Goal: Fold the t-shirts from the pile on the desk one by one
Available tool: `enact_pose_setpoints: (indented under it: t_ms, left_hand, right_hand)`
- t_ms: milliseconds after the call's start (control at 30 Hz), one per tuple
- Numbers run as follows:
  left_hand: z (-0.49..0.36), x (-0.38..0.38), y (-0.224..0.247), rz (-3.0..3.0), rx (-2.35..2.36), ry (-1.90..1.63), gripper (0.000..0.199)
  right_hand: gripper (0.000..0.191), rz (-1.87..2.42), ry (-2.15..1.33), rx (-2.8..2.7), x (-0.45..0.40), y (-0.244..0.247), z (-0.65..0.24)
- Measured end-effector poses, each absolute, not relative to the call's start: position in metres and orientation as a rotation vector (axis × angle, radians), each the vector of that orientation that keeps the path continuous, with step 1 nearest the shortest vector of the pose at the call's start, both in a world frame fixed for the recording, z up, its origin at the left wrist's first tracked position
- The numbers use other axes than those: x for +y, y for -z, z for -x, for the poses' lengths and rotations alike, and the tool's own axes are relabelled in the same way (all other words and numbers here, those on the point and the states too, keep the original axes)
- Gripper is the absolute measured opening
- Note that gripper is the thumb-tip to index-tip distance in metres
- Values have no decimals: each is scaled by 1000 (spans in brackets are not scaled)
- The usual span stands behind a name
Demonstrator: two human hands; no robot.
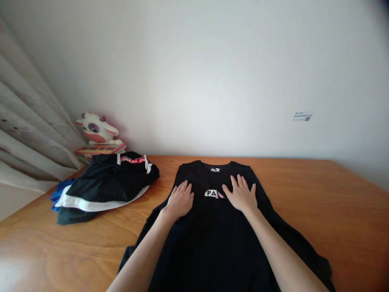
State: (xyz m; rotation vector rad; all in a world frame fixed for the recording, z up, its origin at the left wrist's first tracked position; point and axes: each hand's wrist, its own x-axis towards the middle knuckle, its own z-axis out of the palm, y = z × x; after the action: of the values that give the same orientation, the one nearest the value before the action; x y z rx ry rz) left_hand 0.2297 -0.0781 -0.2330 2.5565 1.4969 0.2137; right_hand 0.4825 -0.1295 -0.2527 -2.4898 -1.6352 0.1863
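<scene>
A black shirt (212, 235) lies on the wooden table with its collar toward the wall. White lettering shows inside the collar, and a white patch reading "PA" is on the chest, with a bit of pink beside it. My left hand (181, 198) rests flat on the shirt's upper left part, left of the patch. On the right side of the chest lies my right hand (241, 193), palm down, its fingers spread and its thumb side near the patch. Neither hand grips the fabric. The shirt's lower end runs out of view at the bottom.
To the left, a pile of clothes (100, 182) in black, white, dark green and blue sits on the table (304, 190). Behind it stands a cow toy (97, 129) with a keyboard. A curtain (27, 109) hangs at far left; a pale wall rises behind the table.
</scene>
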Motion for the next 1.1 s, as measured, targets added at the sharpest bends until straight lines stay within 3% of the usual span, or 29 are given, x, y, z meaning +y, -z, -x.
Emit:
enact_pose_setpoints:
  t_ms: [200, 333, 400, 600, 1100]
  left_hand:
    - [-228, -78, 244, -2673, 1592, -228, 56]
    - [-228, -75, 242, -2671, 1586, -243, 54]
    - [-228, -74, 242, -2667, 1587, -257, 53]
    - [-228, -76, 242, -2658, 1578, -337, 51]
    - [-227, -75, 243, -2663, 1550, -389, 49]
  right_hand:
    - [79, 2343, -110, -1681, -118, 253, -490]
    - [44, 2096, 110, -1783, -132, 245, -481]
    - [38, 2036, 107, -1868, -148, 244, -471]
    - [38, 1996, 95, -1924, -175, 244, -458]
    - [19, 1821, -168, -2027, -106, 238, -497]
